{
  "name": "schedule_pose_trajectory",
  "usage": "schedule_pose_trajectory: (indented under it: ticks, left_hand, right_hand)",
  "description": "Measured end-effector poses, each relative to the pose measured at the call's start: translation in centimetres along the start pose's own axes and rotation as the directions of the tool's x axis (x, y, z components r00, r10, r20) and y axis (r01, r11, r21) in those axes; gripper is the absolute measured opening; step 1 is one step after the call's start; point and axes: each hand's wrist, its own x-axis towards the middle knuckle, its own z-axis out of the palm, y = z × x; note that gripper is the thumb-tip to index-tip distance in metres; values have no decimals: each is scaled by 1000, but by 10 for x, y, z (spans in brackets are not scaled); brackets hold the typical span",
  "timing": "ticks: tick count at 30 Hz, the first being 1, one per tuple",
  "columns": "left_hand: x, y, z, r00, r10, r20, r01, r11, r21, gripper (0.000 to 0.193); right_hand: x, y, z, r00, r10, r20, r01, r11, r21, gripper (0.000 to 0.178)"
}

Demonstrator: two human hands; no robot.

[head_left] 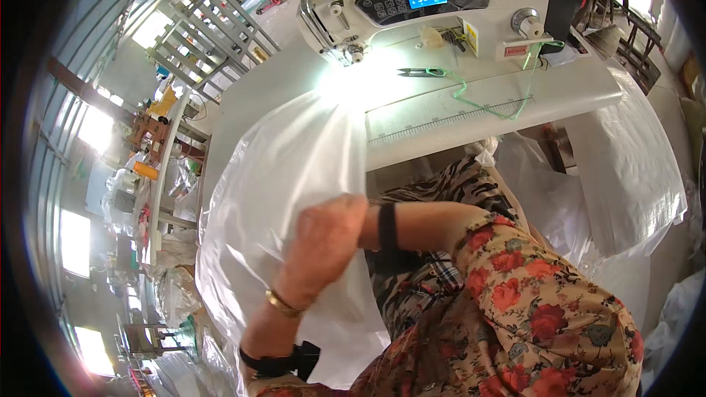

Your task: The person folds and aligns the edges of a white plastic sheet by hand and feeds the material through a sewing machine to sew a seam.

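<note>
My left hand point(321, 244), with a gold bracelet at the wrist, is closed on the edge of a large white translucent sheet point(283, 165). The sheet runs from my lap up onto the sewing table point(515, 95), toward the needle end of a white industrial sewing machine point(441, 7). My right forearm, in a floral sleeve with a black wristband point(387, 226), reaches across to the same spot. The right hand itself is hidden behind my left hand, so its grip does not show.
Thread snips point(421, 71) on a green cord lie on the table under the machine's arm. More white sheeting point(625, 169) hangs off the table's right side. A cluttered bench point(151, 154) and metal racks point(213, 29) stand to the left.
</note>
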Motion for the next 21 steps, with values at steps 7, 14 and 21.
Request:
schedule_pose_trajectory:
  ticks: [7,14,21]
  left_hand:
    - [-26,13,79,987,-97,-126,78,986,-151,9]
    - [-35,14,83,959,-185,-215,123,954,-275,11]
    - [-34,17,88,929,-230,-291,111,921,-372,11]
  right_hand:
    - [-63,24,7,993,-63,-97,79,982,171,17]
    - [-32,-84,-186,940,335,-63,-285,671,-684,19]
    - [-4,-20,-219,936,-157,-314,-154,622,-768,14]
